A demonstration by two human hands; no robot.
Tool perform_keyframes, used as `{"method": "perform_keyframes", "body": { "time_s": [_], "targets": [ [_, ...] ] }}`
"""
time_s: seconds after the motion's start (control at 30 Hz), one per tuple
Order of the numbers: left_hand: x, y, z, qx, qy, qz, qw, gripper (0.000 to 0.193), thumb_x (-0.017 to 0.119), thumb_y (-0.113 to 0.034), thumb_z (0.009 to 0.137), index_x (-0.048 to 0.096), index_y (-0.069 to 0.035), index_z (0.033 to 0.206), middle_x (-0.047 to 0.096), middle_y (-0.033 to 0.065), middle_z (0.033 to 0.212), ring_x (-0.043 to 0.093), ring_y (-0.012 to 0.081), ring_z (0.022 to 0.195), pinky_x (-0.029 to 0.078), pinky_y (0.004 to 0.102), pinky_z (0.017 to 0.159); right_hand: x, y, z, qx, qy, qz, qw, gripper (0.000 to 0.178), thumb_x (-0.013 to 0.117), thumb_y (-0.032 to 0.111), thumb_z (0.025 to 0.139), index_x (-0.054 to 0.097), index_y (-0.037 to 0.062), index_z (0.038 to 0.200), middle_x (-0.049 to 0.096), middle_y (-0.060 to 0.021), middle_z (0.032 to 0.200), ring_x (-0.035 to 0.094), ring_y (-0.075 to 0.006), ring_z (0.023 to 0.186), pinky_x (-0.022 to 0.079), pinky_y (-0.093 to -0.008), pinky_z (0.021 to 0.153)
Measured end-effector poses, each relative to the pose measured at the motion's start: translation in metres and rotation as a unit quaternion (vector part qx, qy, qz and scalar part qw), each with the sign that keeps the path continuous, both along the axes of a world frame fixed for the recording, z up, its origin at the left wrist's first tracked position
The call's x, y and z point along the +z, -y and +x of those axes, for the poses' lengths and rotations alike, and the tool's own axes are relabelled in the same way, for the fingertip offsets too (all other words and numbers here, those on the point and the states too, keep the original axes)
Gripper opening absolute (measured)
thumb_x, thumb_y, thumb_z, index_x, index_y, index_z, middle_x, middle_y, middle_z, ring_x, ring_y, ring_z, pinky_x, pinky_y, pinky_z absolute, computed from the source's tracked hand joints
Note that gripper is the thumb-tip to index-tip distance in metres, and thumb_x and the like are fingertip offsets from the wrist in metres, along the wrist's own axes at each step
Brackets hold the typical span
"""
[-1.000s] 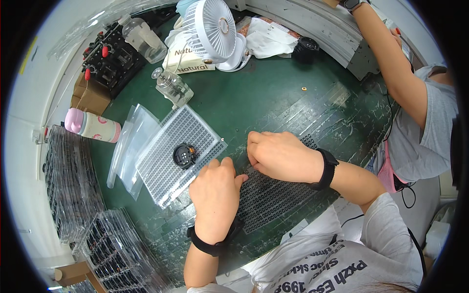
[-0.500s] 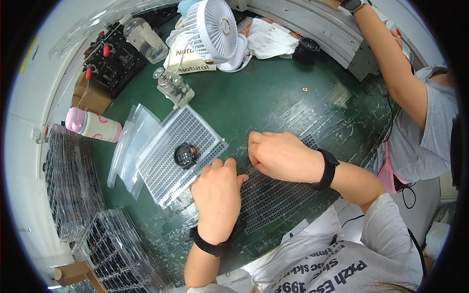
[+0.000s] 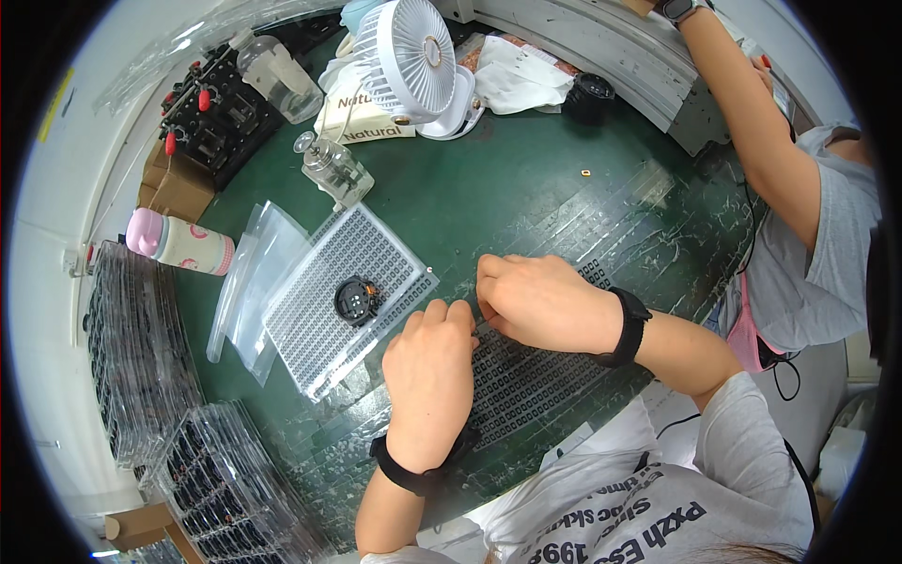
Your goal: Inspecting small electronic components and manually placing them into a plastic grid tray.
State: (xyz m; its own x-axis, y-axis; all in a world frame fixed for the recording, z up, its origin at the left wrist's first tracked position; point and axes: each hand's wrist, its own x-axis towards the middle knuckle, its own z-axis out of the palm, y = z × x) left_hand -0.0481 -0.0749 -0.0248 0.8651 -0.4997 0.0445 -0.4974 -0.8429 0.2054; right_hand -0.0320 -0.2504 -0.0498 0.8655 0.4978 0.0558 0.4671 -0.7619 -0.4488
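Observation:
Over a sheet of small dark parts in rows [image 3: 540, 390], my left hand [image 3: 429, 376] and my right hand [image 3: 547, 299] come almost together. Both hands have curled fingers, and the fingertips are turned away, so whatever they pinch is hidden. Black bands circle both wrists. To the left of my hands lies a stack of pale sheets [image 3: 329, 258] with rows of small dark marks, partly in clear plastic. A round black part [image 3: 356, 300] with a bit of orange rests on that stack.
Clear plastic bags [image 3: 258, 320] and a pink-lidded bottle [image 3: 183, 242] lie at left, beside stacked clear trays [image 3: 141, 357]. Farther back stand a glass dispenser bottle [image 3: 338, 174], a white fan [image 3: 413, 66] and a black fixture [image 3: 221, 117]. A co-worker's arm [image 3: 752, 122] reaches in at right.
My left hand has moved a little to the right, up against my right hand, and its thumb is now tucked in. My right hand has hardly moved.

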Motion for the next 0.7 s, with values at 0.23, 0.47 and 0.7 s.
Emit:
{"method": "perform_keyframes", "body": {
  "time_s": [0.23,0.47,0.7],
  "targets": [
    [-0.0003,0.0013,0.0008,-0.016,-0.018,-0.013,1.0,0.011,0.062,0.0,0.079,0.057,-0.003,0.089,0.058,0.0109,0.085,0.062,0.029,0.085,0.053,0.0403,0.069,-0.0011,-0.0001,0.0004,0.001,-0.003,0.001,1.0,0.01,0.068,0.012,0.08,0.063,0.0042,0.081,0.059,-0.0091,0.098,0.064,-0.0288,0.091,0.054,-0.0402,0.073],
    [0.0001,0.0001,0.0029,-0.019,-0.043,-0.029,0.998,0.013,0.066,-0.005,0.081,0.057,-0.004,0.09,0.059,0.0107,0.087,0.062,0.0296,0.086,0.053,0.0406,0.069,-0.0018,0.0007,0.0004,-0.001,-0.004,0.003,1.0,0.009,0.068,0.012,0.079,0.064,0.0045,0.08,0.059,-0.0092,0.097,0.063,-0.029,0.091,0.054,-0.0402,0.073],
    [-0.0015,-0.0034,0.0046,-0.009,-0.051,-0.033,0.998,0.019,0.072,-0.009,0.079,0.057,-0.004,0.089,0.06,0.0103,0.086,0.062,0.0293,0.086,0.053,0.0408,0.069,-0.0012,-0.0001,-0.0002,-0.001,-0.003,0.002,1.0,0.006,0.067,0.011,0.079,0.065,0.0058,0.079,0.059,-0.0089,0.097,0.063,-0.0287,0.092,0.054,-0.0397,0.075]
  ]
}}
